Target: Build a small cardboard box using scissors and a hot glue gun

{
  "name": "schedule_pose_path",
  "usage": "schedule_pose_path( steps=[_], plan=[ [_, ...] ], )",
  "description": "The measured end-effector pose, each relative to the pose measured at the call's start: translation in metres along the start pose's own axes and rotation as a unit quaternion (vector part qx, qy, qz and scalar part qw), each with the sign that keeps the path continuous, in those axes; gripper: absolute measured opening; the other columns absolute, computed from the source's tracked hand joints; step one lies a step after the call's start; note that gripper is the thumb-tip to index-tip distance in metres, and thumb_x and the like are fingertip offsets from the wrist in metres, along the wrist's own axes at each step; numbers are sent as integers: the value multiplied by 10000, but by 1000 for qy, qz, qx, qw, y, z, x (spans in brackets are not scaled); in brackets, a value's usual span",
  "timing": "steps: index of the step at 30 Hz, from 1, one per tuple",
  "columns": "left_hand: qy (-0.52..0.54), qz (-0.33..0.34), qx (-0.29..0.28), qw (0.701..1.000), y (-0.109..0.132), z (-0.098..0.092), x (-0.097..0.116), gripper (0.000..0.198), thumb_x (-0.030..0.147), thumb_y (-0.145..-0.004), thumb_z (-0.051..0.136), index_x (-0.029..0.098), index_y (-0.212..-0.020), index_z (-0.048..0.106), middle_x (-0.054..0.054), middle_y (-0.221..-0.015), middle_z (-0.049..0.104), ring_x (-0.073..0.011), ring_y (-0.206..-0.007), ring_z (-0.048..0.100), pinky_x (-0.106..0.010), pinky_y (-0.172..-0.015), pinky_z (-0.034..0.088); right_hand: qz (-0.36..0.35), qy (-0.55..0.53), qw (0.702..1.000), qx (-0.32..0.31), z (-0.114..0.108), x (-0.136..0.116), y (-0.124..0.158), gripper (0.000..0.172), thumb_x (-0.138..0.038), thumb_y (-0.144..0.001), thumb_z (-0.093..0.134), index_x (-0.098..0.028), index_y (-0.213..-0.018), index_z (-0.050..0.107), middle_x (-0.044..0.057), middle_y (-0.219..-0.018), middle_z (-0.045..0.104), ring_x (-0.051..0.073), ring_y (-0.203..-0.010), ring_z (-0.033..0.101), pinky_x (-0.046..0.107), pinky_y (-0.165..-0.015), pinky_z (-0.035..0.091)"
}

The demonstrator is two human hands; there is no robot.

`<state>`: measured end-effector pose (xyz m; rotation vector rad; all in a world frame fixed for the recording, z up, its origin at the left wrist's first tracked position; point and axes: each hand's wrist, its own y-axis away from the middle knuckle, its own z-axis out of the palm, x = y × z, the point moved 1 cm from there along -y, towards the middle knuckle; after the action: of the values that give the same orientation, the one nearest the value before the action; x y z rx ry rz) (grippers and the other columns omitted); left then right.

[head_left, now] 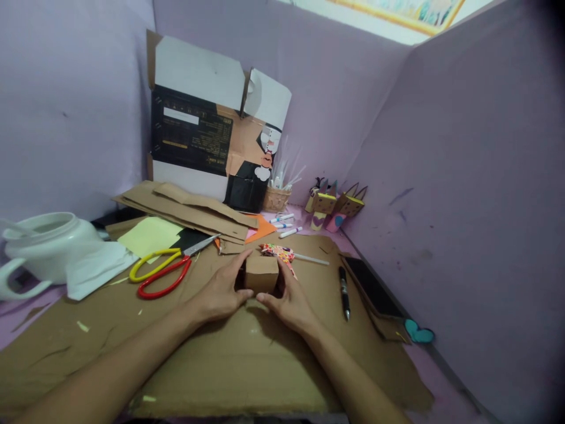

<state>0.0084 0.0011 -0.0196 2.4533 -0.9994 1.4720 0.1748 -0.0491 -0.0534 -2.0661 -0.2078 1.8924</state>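
Observation:
A small brown cardboard box (262, 273) rests on the large cardboard sheet (247, 377) in front of me. My left hand (225, 287) grips its left side, fingers along the far edge and thumb at the near lower corner. From the right, my right hand (291, 299) closes on it in the same way, thumb in front. Just behind the box lies a glue gun with a colourful floral pattern (278, 252), a pale glue stick (312, 259) poking out to the right. Scissors (170, 268) with one yellow and one red handle lie open to the left.
A white teapot (42, 250) and a tissue (95, 268) stand at left, near yellow paper (150, 235) and stacked cardboard strips (189, 209). Markers (282, 224) and cardboard figures (324, 206) sit behind. A pen (344, 294) and a phone (375, 285) lie right, by the wall.

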Motion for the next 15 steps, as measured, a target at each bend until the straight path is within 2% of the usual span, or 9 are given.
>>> schedule_pose_path(
  steps=[2,4,6,8,12,15],
  plan=[
    [69,-14,-5,998,-2,0,2,787,362,-729,639,148,-1402,291,-153,-1378,478,-290,-1249,462,-438,-1037,370,21,-15,1000,8,0,-6,-2,742,-402,-682,734,-224,-1338,436,94,-1413,460,284,-1303,417,452,-1071,346],
    [120,-47,14,992,-4,2,2,718,488,-788,546,134,-1380,345,-151,-1359,501,-292,-1236,477,-430,-1030,375,52,-6,998,45,1,-10,-6,605,-517,-776,602,-227,-1296,493,84,-1410,468,275,-1318,396,460,-1089,308],
    [107,-79,45,990,-5,5,2,648,529,-834,443,114,-1331,423,-157,-1336,524,-299,-1229,482,-445,-1035,362,68,43,994,72,1,-12,-10,541,-553,-813,520,-216,-1234,555,90,-1371,511,284,-1304,409,478,-1092,286],
    [51,-85,63,993,-6,9,2,606,505,-855,399,106,-1308,452,-164,-1332,527,-302,-1229,481,-463,-1035,357,59,98,991,66,3,-14,-12,532,-542,-814,507,-198,-1215,566,104,-1340,539,292,-1278,435,481,-1079,299],
    [-56,-24,91,994,-6,17,0,522,385,-877,374,105,-1314,430,-180,-1321,533,-279,-1211,507,-444,-1001,403,11,177,983,42,7,-15,-10,476,-455,-857,435,-168,-1225,528,129,-1312,551,269,-1244,472,454,-1059,334],
    [-84,-3,102,991,-6,23,-3,493,331,-878,371,94,-1308,418,-200,-1308,536,-268,-1191,528,-423,-982,427,-11,217,976,35,8,-13,-8,437,-387,-886,387,-157,-1242,495,141,-1288,562,256,-1220,496,440,-1039,367]
  ],
)
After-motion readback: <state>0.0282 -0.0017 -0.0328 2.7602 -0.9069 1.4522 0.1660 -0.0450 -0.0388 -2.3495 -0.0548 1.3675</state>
